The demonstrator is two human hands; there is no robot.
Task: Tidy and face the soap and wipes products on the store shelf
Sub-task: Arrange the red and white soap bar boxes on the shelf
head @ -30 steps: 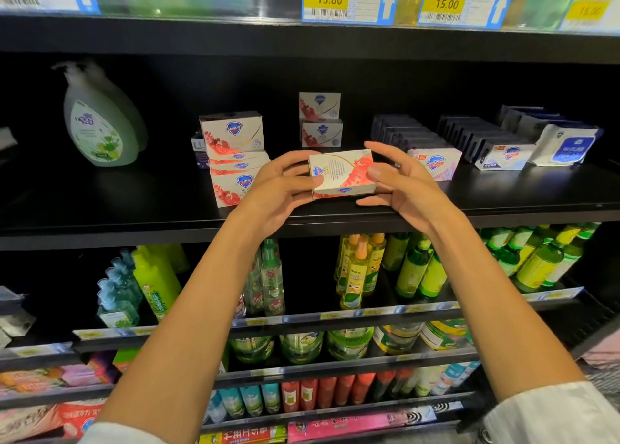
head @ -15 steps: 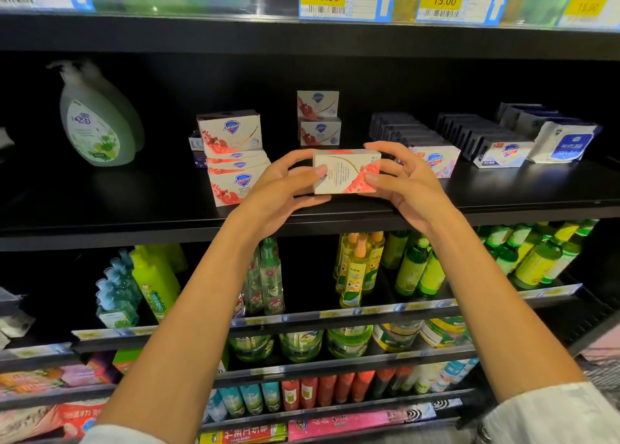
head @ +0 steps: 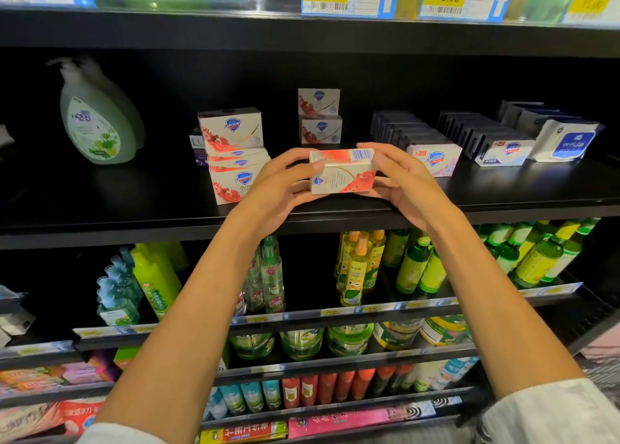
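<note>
Soap box sits between both hands just above the front edge of the black shelf, barcoded side up and printed face toward the camera. The left hand pinches its left end, thumb on top and fingers beneath; the right hand clamps the right end the same way. It looks like a light, stiff carton with a glossy skin, so it may slip or dent if squeezed mid-panel; holding it by the short ends, near the corners, seems safest. The leaning stack of matching boxes stands just to its left, two more behind
</note>
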